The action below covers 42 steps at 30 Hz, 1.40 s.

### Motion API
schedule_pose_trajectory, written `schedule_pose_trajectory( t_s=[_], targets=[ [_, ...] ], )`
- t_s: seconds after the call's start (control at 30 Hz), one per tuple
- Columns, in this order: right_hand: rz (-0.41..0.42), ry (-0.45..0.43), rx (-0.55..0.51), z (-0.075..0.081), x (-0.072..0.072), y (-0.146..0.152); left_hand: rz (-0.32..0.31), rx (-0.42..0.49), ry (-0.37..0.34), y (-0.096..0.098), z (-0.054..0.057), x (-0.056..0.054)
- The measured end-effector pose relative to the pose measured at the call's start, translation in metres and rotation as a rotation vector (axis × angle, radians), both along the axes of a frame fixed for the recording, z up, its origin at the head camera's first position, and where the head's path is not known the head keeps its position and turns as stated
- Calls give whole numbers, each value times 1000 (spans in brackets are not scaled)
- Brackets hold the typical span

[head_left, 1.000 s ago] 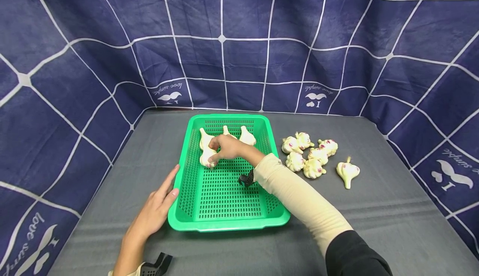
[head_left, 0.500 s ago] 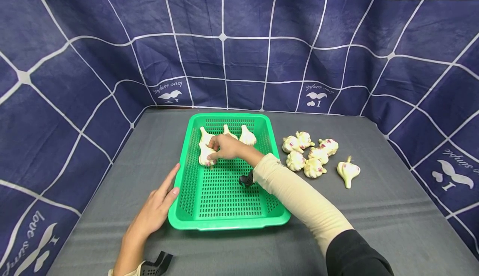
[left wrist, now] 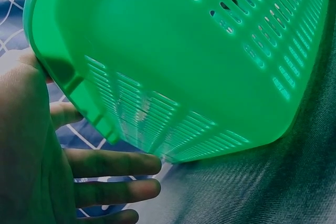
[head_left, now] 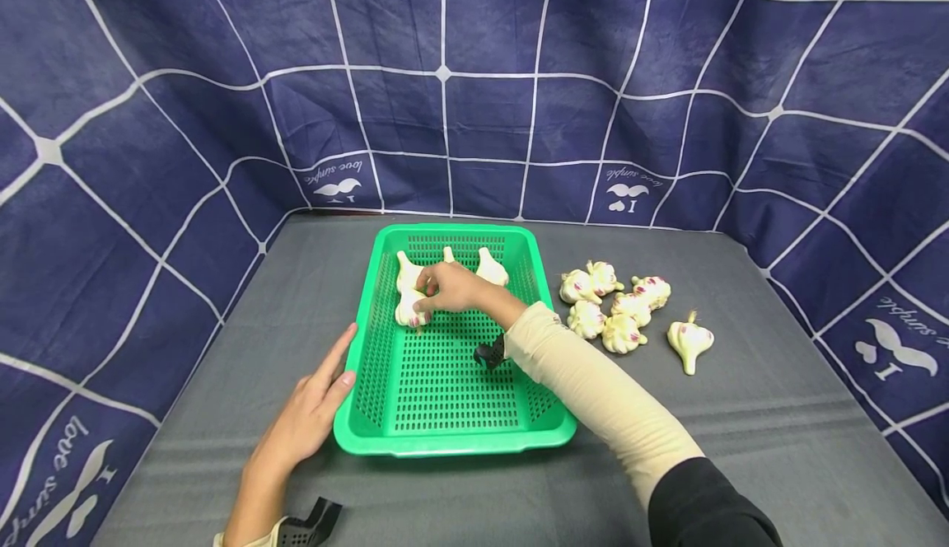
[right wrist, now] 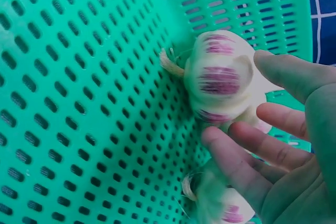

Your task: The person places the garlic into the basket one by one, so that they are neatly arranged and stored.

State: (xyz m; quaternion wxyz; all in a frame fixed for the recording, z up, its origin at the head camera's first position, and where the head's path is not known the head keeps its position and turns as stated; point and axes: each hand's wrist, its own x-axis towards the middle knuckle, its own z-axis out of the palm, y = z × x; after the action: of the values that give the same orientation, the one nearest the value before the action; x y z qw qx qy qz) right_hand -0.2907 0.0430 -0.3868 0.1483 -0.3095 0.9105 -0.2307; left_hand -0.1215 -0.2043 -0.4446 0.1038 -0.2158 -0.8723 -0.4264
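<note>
Garlic bulb going down in the far-left part of the green basket

The right hand (head_left: 454, 290) pinches a garlic bulb (right wrist: 220, 80) between thumb and curled fingers, setting it on the perforated floor at about 11 o'clock in the green basket (head_left: 454, 442), just beside three other bulbs along the far wall. The left hand (head_left: 310, 417) lies flat with straight fingers against the basket's near-left rim on the grey counter (head_left: 741, 440). The bulb looks light and firm, with smooth, rounded skin that could slip; a grip around its widest part seems safest, since the thin stalk may snap. Six more bulbs (head_left: 619, 312) sit at 3 o'clock of the basket.
</note>
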Motion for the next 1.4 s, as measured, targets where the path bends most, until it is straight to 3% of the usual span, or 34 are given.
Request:
schedule_pose_trajectory(
  t_s=[0.3, 0.6, 0.73, 0.97, 1.4],
  targets=[
    [1, -13, -2, 13, -2, 10, 7, -8, 8, 0, 0, -1],
    [-14, -78, -98, 37, -4, 27, 13, -10, 8, 0, 0, 0],
    [-15, -66, -101, 46, -2, 40, 17, -12, 11, 0, 0, 0],
    [-56, -62, -121, 55, 6, 66, 8, -4, 10, 0, -1, 0],
    [-38, -72, -204, 57, 31, 103, 0, 6, -3, 1, -1, -2]
  ],
)
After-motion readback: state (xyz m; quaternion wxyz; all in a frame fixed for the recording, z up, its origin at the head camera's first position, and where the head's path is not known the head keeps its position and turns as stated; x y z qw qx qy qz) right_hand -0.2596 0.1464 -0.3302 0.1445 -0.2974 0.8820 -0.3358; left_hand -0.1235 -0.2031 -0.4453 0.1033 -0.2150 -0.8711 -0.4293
